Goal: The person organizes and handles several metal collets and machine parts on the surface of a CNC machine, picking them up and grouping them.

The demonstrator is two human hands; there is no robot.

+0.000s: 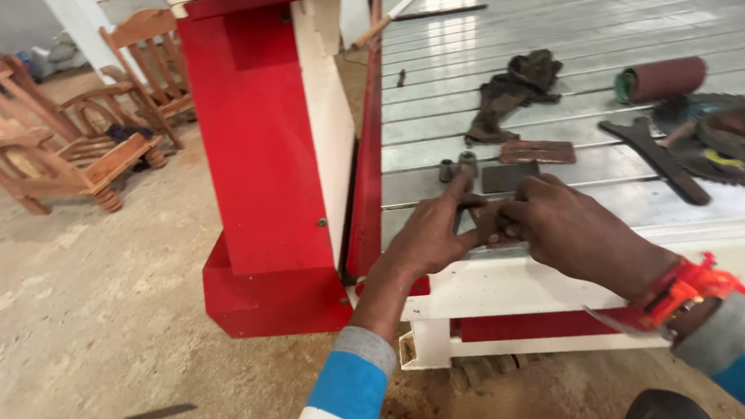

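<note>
My left hand (pixel 428 235) and my right hand (pixel 568 231) meet at the near edge of a grey metal machine table (pixel 512 90). Together they pinch a small dark flat metal piece (pixel 487 223) between their fingertips; most of it is hidden by the fingers. My left index finger points up towards two small metal nuts (pixel 458 166) standing on the table. Just beyond my hands lie a dark square plate (pixel 508 177) and a rusty flat plate (pixel 537 152). My right wrist wears red and orange threads (pixel 689 286).
A dark rag (pixel 511 94), a sandpaper roll (pixel 661 80), a black spanner (pixel 655 156) and circular saw blades (pixel 727 137) lie on the table. The red and white machine body (pixel 258 146) stands at left. Wooden chairs (pixel 74 138) sit on the sawdust floor.
</note>
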